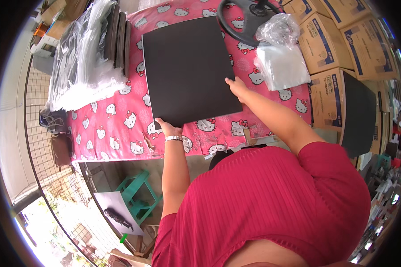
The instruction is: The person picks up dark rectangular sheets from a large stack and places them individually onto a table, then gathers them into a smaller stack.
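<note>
Between my two hands is a large black rectangular board (189,66), lying on or just above a table with a pink cartoon-cat cover (107,133). My left hand (168,128) grips the board's near left corner, thumb on top and the other fingers hidden beneath. On the right edge, close to the near corner, my right hand (237,86) holds it the same way. To the left rests a pile of clear plastic sleeves (82,62), with a stack of dark boards (120,44) beside it.
A black steering wheel (240,22) lies at the far right of the table. Near it are crumpled clear plastic (278,30) and flat white bags (283,66). Cardboard boxes (323,44) are stacked along the right. A green step stool (138,193) stands below the table's left front.
</note>
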`<state>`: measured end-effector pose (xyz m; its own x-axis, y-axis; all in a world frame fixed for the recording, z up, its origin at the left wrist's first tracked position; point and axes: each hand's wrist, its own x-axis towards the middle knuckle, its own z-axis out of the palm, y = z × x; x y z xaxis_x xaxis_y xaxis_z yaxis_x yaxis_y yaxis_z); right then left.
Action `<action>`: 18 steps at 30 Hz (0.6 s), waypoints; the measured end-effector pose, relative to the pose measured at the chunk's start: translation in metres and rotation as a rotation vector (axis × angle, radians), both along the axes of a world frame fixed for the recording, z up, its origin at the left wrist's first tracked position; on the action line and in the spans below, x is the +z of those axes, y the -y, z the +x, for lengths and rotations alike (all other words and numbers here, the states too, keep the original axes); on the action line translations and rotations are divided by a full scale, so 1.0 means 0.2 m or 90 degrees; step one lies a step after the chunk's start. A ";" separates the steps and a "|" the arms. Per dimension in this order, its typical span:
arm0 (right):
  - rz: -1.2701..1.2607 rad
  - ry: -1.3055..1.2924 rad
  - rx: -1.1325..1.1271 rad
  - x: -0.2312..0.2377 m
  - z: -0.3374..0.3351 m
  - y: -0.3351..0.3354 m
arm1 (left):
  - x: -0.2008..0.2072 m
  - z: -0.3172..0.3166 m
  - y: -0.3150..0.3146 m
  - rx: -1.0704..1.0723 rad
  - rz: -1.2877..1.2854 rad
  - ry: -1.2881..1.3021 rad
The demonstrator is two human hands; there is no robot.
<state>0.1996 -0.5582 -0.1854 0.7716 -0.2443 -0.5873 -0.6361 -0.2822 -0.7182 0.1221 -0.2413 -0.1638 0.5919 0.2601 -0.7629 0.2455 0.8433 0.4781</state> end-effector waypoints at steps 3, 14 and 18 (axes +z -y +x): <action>0.087 0.018 -0.023 -0.03 0.03 0.08 | 0.11 0.12 0.02 -0.045 0.021 -0.136; -0.282 0.095 0.099 0.11 0.00 -0.11 | 0.04 0.34 -0.10 -0.096 -0.035 -0.066; -0.257 0.088 0.128 0.12 0.02 -0.03 | -0.03 0.32 -0.09 -0.096 -0.049 -0.063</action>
<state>0.2045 -0.5523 -0.1613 0.8915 -0.2692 -0.3642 -0.4457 -0.6642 -0.6001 0.1859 -0.2237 -0.1702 0.5412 0.1121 -0.8334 0.4149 0.8264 0.3807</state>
